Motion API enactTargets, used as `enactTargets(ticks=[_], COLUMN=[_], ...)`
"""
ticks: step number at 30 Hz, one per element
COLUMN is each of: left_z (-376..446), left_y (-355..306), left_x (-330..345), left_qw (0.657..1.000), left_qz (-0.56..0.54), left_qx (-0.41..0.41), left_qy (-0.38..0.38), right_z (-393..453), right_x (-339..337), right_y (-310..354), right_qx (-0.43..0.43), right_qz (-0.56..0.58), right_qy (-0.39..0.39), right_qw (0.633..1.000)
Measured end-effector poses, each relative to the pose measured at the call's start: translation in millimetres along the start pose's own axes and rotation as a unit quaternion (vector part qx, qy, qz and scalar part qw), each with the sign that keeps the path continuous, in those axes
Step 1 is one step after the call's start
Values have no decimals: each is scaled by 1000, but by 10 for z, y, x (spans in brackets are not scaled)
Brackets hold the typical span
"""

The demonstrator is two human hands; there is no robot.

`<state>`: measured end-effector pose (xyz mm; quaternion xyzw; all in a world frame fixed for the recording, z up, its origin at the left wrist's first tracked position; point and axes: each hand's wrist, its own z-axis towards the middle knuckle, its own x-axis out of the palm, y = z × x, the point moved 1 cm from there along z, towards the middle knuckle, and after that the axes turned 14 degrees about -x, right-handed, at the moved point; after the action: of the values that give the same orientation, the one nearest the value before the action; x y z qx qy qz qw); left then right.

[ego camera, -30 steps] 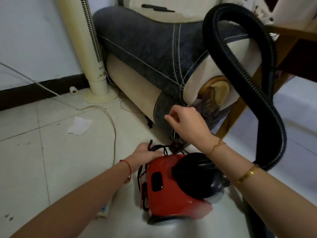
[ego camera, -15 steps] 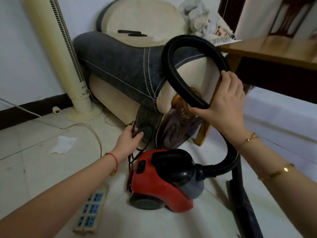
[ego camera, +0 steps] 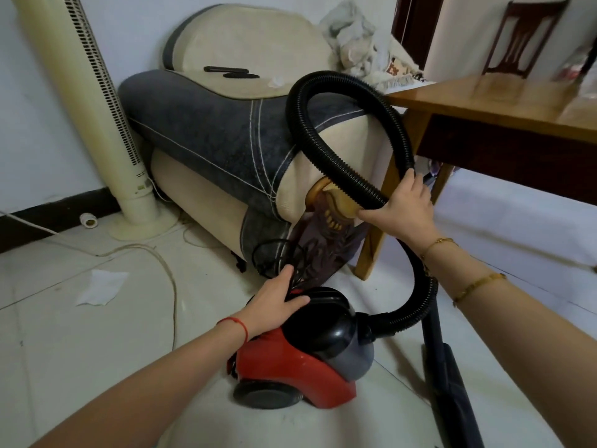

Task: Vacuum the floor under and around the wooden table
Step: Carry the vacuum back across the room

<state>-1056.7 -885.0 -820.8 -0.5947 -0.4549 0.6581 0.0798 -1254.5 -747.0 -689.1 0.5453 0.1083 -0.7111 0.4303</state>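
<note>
A red and black canister vacuum (ego camera: 290,363) sits on the pale tiled floor in front of me. Its black ribbed hose (ego camera: 323,150) loops up high and comes back down to the body. My right hand (ego camera: 403,208) grips the hose where the loop crosses itself, next to the wooden table's leg (ego camera: 378,227). My left hand (ego camera: 274,299) rests on the vacuum's top by the black handle, fingers fairly straight and touching the coiled black cord (ego camera: 271,253). The wooden table (ego camera: 484,105) stands at the upper right. The dark wand (ego camera: 449,367) lies on the floor to the right.
A grey and cream armchair (ego camera: 210,140) stands close behind the vacuum, against the table leg. A cream tower fan (ego camera: 97,108) is at the left wall. A white cable (ego camera: 168,279) and a crumpled tissue (ego camera: 103,286) lie on the floor at left.
My left hand has come down from the cord bundle onto the vacuum's top. My right hand keeps hold of the hose. The view has pulled back and the power strip has left it.
</note>
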Motion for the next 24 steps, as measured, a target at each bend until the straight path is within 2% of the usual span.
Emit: enactTargets(ticks=[2, 4, 6, 9, 14, 17, 20, 24], left_z=[22, 51, 76, 151, 249, 290, 360, 431], left_y=[-18, -73, -169, -268, -326, -337, -354, -356], left_x=[37, 72, 131, 248, 337, 381, 378, 371], left_qw=[999, 997, 989, 980, 974, 972, 972, 973], left_qz=[0, 72, 147, 196, 226, 234, 229, 219], left_qx=[-15, -20, -23, -18, -4, -6, -22, -37], left_qy=[30, 32, 28, 0, -3, 8, 41, 63], right_z=[71, 146, 224, 321, 415, 446, 453, 485], right_x=[-6, -7, 18, 83, 157, 162, 159, 167], right_y=[-103, -197, -273, -335, -436, -503, -566, -695], right_qx=[24, 41, 53, 64, 97, 120, 104, 87], right_qz=[2, 16, 36, 74, 140, 121, 90, 116], right_qy=[6, 24, 41, 47, 44, 40, 17, -8], right_qw=[1000, 999, 997, 994, 984, 985, 990, 989])
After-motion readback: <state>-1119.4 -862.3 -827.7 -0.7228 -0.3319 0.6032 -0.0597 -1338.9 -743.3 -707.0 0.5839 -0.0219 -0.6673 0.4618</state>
